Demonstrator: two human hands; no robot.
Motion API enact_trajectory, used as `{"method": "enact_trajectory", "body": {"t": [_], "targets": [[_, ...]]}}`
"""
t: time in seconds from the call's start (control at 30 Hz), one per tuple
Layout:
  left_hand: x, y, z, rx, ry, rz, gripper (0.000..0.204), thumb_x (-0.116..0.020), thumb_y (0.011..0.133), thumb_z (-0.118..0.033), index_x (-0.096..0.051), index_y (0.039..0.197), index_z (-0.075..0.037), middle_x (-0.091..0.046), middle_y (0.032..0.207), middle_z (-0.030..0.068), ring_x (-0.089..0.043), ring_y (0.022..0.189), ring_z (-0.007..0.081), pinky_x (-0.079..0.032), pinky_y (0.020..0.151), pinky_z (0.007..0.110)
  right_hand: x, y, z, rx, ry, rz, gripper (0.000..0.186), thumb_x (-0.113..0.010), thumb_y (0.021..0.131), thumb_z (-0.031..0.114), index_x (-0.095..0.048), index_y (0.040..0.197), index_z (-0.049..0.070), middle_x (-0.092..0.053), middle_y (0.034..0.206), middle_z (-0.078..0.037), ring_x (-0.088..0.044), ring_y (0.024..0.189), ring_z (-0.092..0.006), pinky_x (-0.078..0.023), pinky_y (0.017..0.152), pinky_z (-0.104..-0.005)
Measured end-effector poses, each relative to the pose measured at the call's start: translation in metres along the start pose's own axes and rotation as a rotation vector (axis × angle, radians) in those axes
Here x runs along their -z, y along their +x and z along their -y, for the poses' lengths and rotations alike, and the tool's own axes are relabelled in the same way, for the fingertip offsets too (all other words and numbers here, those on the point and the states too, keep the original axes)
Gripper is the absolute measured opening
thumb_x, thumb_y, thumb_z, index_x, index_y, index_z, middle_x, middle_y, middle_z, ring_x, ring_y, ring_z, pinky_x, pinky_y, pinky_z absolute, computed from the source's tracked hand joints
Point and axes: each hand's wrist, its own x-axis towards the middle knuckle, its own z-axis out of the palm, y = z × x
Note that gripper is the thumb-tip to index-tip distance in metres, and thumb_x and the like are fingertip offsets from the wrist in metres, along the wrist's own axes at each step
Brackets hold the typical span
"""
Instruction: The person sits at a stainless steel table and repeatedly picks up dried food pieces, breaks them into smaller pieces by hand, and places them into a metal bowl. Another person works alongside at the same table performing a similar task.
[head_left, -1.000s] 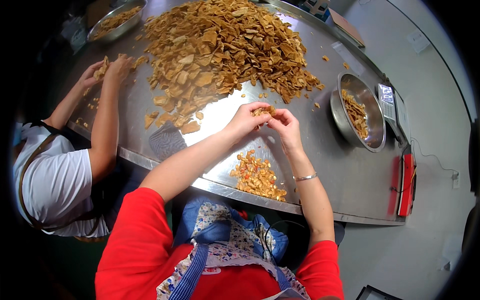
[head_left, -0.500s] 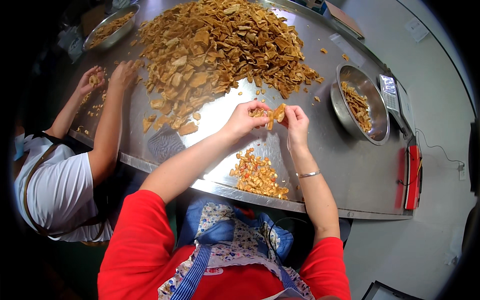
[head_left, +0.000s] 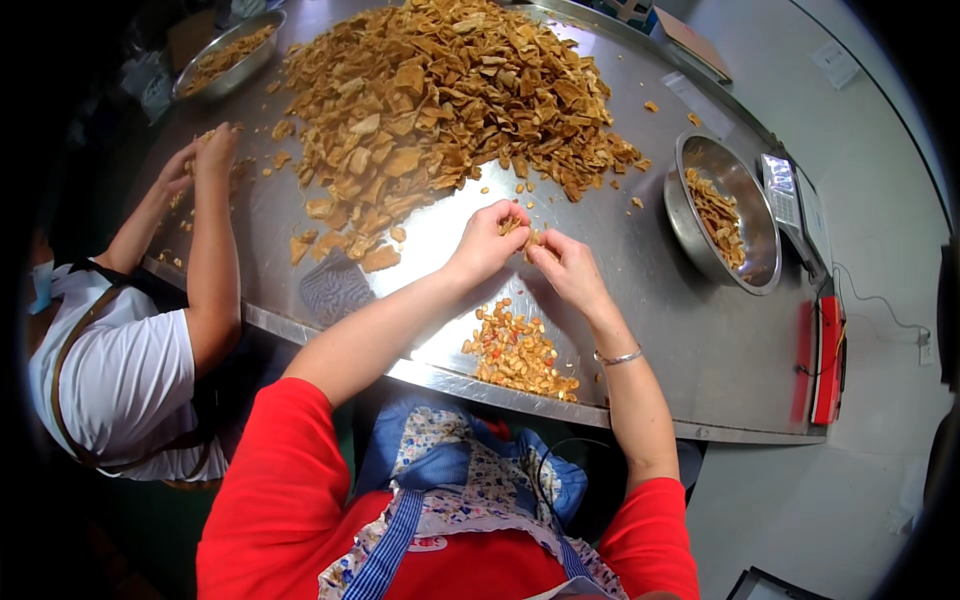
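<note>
My left hand [head_left: 483, 245] is curled round a few brown dried slices [head_left: 511, 223] above the steel table [head_left: 640, 330]. The fingers of my right hand [head_left: 570, 270] are pinched together at the left fingertips, closed on a small brown piece that they mostly cover. Just beyond both hands rises a large heap of brown dried slices [head_left: 455, 95]. Nearer to me, close to the table's front edge, lies a small pile of yellow and reddish nut-like bits [head_left: 515, 350].
On the right stand a steel bowl [head_left: 680, 215] partly filled with slices and a scale [head_left: 785, 195]. A grey patterned cloth [head_left: 335, 288] lies left of my forearm. At the left, a co-worker's hands [head_left: 205, 155] work near another steel bowl [head_left: 190, 85].
My right hand has come in toward the left one, and the large slice held up between them no longer shows whole. The co-worker's hands have drawn together.
</note>
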Motion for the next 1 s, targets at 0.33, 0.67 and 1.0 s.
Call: {"method": "enact_trajectory", "body": {"t": [0.33,0.67,1.0], "targets": [[-0.004,-0.004,-0.019,0.249,-0.233,0.150,0.014,-0.060,0.081,-0.017,-0.054,0.087,-0.006,-0.056,0.073,0.0019,-0.051,0.060,0.0077,-0.042,0.053,0.021,-0.007,0.000,-0.004,0.061,0.337,-0.077,0.015,-0.050,0.084,0.014,-0.057,0.082,0.001,-0.052,0.067,0.002,-0.044,0.059,-0.0048,-0.037,0.052,-0.0217],[0.000,-0.002,-0.023,0.330,-0.338,-0.011,0.010,-0.059,0.079,-0.014,-0.055,0.080,-0.005,-0.053,0.063,0.0013,-0.046,0.051,0.0066,-0.035,0.044,0.019,0.012,0.007,0.002,-0.175,0.830,-0.209,0.017,-0.049,0.084,0.008,-0.049,0.100,0.002,-0.054,0.075,0.000,-0.051,0.067,-0.0066,-0.043,0.063,-0.0212],[0.004,-0.001,-0.014,0.353,-0.274,0.137,0.014,-0.059,0.082,-0.018,-0.061,0.079,-0.005,-0.052,0.058,-0.0012,-0.046,0.050,0.0061,-0.035,0.044,0.021,0.007,0.003,0.001,-0.144,0.657,-0.098,0.013,-0.061,0.079,0.009,-0.057,0.086,-0.002,-0.060,0.076,-0.002,-0.054,0.068,-0.0069,-0.043,0.062,-0.0202]]}}
